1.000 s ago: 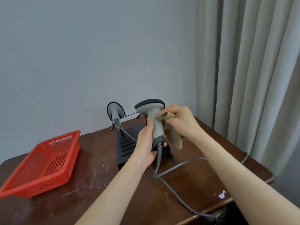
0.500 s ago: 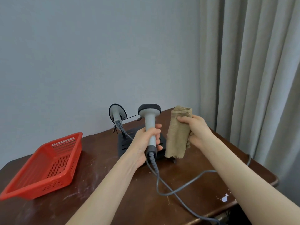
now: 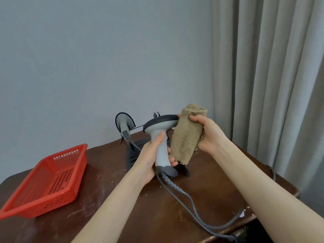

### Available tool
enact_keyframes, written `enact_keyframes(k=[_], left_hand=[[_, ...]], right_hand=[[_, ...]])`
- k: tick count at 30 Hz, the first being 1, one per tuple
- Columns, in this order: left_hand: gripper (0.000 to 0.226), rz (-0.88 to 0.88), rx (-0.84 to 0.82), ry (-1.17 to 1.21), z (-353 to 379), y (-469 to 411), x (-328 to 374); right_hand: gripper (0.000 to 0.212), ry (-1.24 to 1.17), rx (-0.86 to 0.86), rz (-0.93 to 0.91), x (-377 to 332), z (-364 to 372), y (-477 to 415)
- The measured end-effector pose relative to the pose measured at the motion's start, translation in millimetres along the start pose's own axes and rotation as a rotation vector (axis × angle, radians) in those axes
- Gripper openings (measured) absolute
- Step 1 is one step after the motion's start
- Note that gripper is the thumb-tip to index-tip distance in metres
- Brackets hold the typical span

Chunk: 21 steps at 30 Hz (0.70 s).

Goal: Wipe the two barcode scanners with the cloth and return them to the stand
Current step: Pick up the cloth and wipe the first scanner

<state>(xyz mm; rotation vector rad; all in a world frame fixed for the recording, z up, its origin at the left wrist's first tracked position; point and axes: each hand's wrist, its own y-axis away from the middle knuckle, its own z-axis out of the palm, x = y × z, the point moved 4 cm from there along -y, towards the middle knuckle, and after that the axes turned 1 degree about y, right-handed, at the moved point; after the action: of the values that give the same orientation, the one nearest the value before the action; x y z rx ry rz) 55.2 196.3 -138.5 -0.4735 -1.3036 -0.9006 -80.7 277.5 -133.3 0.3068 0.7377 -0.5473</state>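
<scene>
My left hand (image 3: 150,156) grips the grey handle of a barcode scanner (image 3: 160,130), held upright above the table with its dark-rimmed head turned to the right. My right hand (image 3: 206,134) holds a folded tan cloth (image 3: 187,134) against the right end of that head. A second scanner (image 3: 124,124) rests on the black stand (image 3: 130,155) behind my hands. The stand's base is mostly hidden by my left hand.
A red plastic basket (image 3: 50,179) sits on the left of the dark wooden table (image 3: 157,216). The held scanner's grey cable (image 3: 191,206) loops over the table toward its front right edge. Grey curtains (image 3: 271,85) hang at the right; a plain wall stands behind.
The cloth came off the scanner head, hung beside it, and now presses against the head's right end. My left hand has tilted and turned the scanner so its head points right.
</scene>
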Motion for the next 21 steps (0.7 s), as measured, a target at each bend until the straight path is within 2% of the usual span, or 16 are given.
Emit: enact_keyframes(k=[4, 6, 8, 12, 15, 17, 21], left_hand=[[0.049, 0.104, 0.137, -0.047, -1.4, -4.5, 6.8], [0.047, 0.113, 0.151, 0.041, -5.2, -4.6, 6.4], [0.050, 0.105, 0.103, 0.131, -8.8, -3.8, 3.8], [0.059, 0.049, 0.000, 0.256, -11.1, -4.0, -5.6], [0.063, 0.038, -0.041, 0.279, -6.9, -3.4, -12.5], [0.063, 0.044, -0.065, 0.275, -4.5, -3.0, -15.3], [0.061, 0.008, -0.083, 0.315, -2.8, -3.0, -21.0]], right_hand=[[0.025, 0.073, -0.030, -0.074, -2.4, 6.7, -0.7], [0.018, 0.197, 0.017, -0.217, -10.6, 4.2, 2.4], [0.012, 0.376, 0.142, -0.413, -22.6, -2.5, 10.8], [0.024, 0.826, 0.180, -0.726, -23.7, 2.1, 24.1], [0.035, 0.907, 0.143, -0.856, -12.2, 16.7, 30.7], [0.031, 0.968, 0.106, -0.934, -5.8, 25.8, 31.7], [0.033, 1.101, 0.119, -0.980, 0.8, 30.1, 26.1]])
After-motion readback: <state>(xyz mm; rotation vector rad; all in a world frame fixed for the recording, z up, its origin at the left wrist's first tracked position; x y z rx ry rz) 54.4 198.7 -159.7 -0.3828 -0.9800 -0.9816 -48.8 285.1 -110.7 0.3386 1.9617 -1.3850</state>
